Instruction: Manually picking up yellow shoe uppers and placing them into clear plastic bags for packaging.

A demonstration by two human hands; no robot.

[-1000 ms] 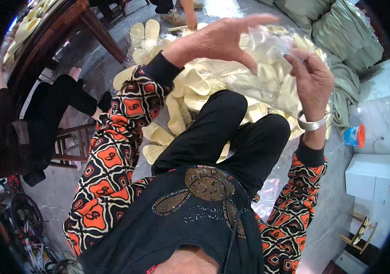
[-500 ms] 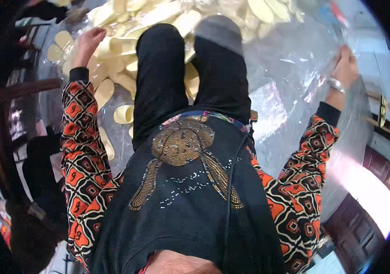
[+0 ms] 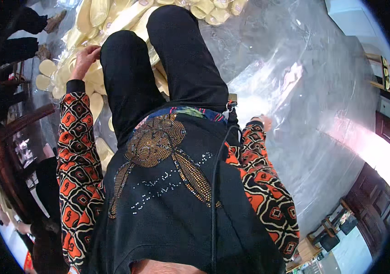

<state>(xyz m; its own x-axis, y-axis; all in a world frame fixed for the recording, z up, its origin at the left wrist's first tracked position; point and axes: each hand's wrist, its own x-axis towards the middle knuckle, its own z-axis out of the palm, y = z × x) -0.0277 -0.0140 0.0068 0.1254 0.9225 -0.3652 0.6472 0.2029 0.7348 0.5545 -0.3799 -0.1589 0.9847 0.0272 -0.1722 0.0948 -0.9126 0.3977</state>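
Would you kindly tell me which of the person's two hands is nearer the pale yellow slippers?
The left hand, close by the slippers; the right hand is apart from them, near clear plastic.

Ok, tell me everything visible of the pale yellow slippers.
The slippers form a loose, overlapping heap on the grey floor, mostly ahead and to the person's left. They are pale yellow with rounded ends and look like moulded foam or plastic. They lie at mixed angles, some glossy. The black trousers hide part of the heap. The left hand is over its left side; whether it touches any cannot be told.
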